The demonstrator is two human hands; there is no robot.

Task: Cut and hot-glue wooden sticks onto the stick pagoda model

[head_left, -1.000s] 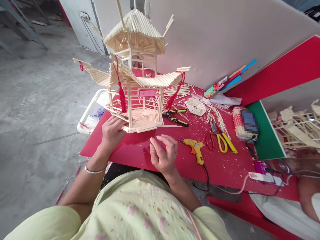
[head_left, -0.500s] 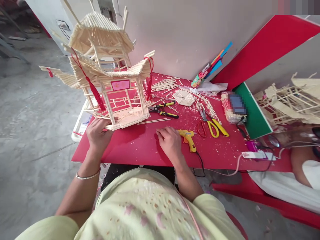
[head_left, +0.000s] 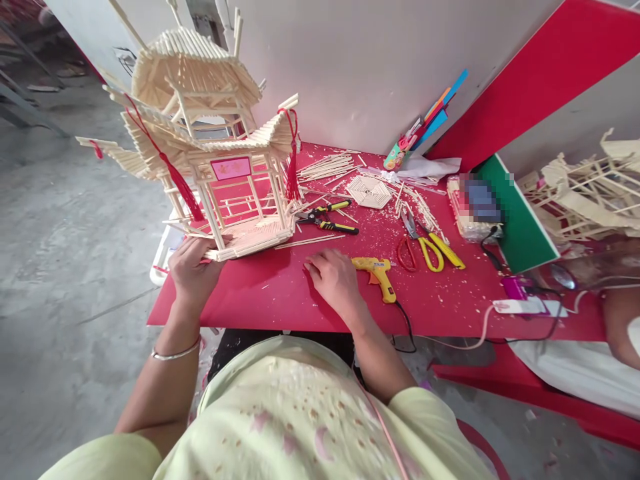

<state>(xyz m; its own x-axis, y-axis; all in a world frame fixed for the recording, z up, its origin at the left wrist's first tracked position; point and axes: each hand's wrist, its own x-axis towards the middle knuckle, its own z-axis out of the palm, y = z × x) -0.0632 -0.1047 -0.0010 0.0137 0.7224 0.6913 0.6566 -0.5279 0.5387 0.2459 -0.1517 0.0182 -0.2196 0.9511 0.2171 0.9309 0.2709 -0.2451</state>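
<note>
A two-tiered pavilion model, built from thin pale wooden sticks, stands tilted at the table's left side. Red tassels hang from its roof corners and a pink plaque sits under the lower eave. My left hand is closed on the near left corner of its base; some fingertips are hidden beneath. My right hand lies on the red table with loosely bent fingers, thumb a little apart, nothing visible in it. Just right of it lies a yellow glue gun, and beyond it black-and-yellow pliers.
Scissors and a yellow-handled tool lie to the right. Loose sticks and a hexagonal stick panel are farther back. A power strip and cables lie near another person's arm. Another stick model stands behind a green board.
The whole view has shifted slightly. My right hand has moved a little left, its thumb and fingers slightly farther apart. My left hand keeps its hold on the model's base.
</note>
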